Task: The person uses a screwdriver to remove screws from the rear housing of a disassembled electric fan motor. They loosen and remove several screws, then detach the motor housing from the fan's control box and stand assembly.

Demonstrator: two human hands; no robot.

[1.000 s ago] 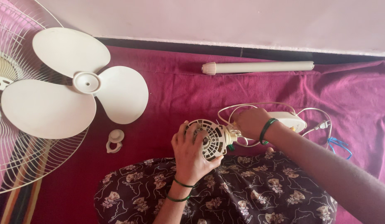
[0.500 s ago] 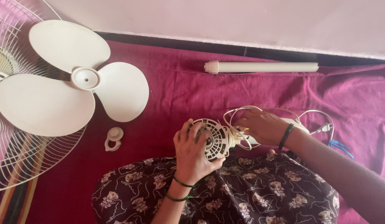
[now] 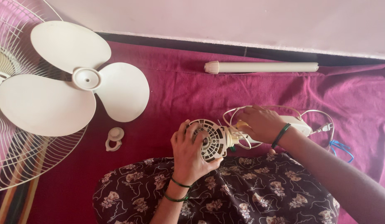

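Risk at this stage centres on the fan motor, which is held above the lap, just past the near edge of the patterned dark fabric, rather than resting on anything firm. The left hand is closed around the slotted round housing from the near-left side, fingers curled over its rim. The right hand is closed on the rear end of the motor, where the thin white wires emerge. Judged from this grip, a pull or twist by the right hand could strain the wires at their joints, and a loosened left-hand grip could let the motor drop onto the floor covering. The loops of white cable beside the right wrist could snag fingers or bangles. The small cream cap lies loose to the left and could be nudged or lost under the fabric. The surface is a maroon cloth spread over the floor, wrinkled at the right. The three-blade fan propeller rests partly on a wire fan guard at far left. A cream tube lies at the far edge, along a pale wall with a dark skirting.
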